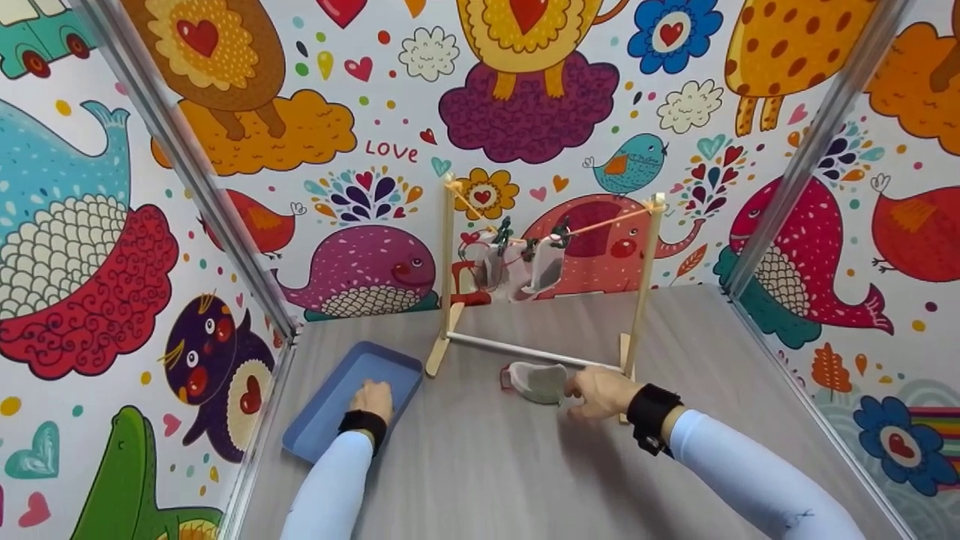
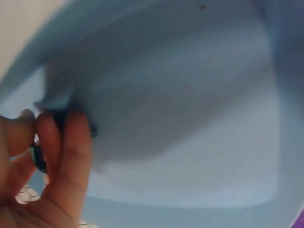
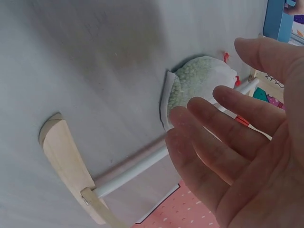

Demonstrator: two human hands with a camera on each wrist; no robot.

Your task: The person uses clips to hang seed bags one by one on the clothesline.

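Over the blue tray (image 1: 330, 397), my left hand (image 1: 373, 400) pinches a small dark clip (image 2: 39, 159) between thumb and fingers. Most of that clip is hidden by the fingers. My right hand (image 1: 606, 392) is beside a small white-and-green sock (image 1: 538, 381) on the table, its fingers spread and loosely bent. In the right wrist view the fingertips overlap the sock, and the palm holds nothing. The sock has a ribbed white cuff at one end and red bits at the other.
Just behind the sock stands a wooden rack (image 1: 646, 285) with a white crossbar (image 1: 532, 350) low between its posts. Dark clips (image 1: 559, 234) hold small socks (image 1: 547, 268) on its orange cord (image 1: 611, 221). Patterned walls with metal corner posts (image 1: 187, 165) enclose the table.
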